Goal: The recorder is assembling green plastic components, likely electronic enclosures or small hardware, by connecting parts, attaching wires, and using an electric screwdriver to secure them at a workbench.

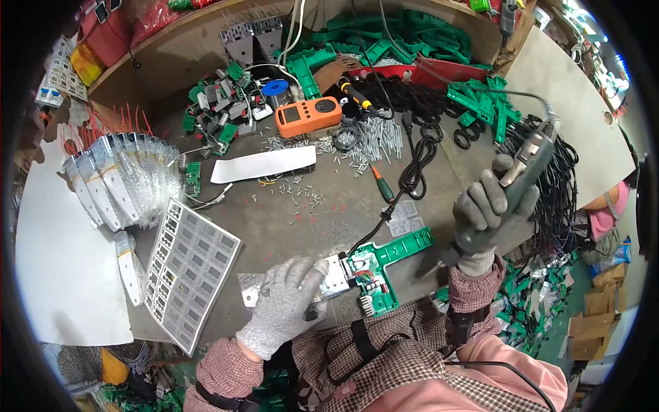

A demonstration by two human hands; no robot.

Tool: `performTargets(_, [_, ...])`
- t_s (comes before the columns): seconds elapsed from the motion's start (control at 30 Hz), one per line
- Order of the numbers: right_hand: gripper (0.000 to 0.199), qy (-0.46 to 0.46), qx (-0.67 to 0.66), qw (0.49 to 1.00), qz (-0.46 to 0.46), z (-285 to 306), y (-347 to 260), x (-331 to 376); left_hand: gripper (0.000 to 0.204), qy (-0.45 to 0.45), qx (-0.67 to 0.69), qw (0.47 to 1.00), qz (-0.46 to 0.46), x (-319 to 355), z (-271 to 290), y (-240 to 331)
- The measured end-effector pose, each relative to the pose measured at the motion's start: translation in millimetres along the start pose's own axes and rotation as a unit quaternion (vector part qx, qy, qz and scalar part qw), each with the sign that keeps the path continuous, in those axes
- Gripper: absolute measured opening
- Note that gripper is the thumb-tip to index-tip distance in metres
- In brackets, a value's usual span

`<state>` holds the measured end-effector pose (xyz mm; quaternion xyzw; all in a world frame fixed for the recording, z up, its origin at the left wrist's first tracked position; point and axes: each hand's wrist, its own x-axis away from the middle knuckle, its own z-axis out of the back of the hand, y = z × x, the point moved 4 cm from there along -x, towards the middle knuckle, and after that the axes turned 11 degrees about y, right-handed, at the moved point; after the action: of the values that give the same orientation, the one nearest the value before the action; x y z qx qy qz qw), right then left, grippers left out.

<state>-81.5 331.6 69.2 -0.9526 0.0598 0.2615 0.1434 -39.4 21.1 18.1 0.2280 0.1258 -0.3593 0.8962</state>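
Observation:
My left hand (285,302), in a grey glove, is closed over a flat metal piece in clear wrap (248,288), mostly hidden under it. The wrapped piece meets an open green plastic housing half (405,246) with a handle and a short comb-like end. Red wires and a small board lie inside the housing, and a black cord (371,232) runs out of it. Off to the right, my right hand (491,199), also gloved, is wrapped around a dark corded power screwdriver (532,154). Its lower end tilts toward the bench, apart from the housing.
A sheet of small labels (192,275) lies left of my hand, beside stacked wrapped metal pieces (123,182). Farther back are an orange meter (309,117), loose screws (381,137), a green-handled screwdriver (382,184) and black cords (549,185). Green housings (412,34) are piled behind.

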Motion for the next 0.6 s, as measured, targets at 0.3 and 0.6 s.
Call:
performTargets(0.3, [0.064,0.091,-0.034,0.994,-0.051,51.6,21.6,7.5,0.052,-0.055,-0.053,0.996,0.037,-55.1,-1.0,-64.9])
performTargets(0.6, [0.060,0.123,-0.006,0.989,-0.078,47.8,16.6,-3.9,0.047,-0.111,-0.036,0.985,0.130,-66.0,10.4,-48.6])
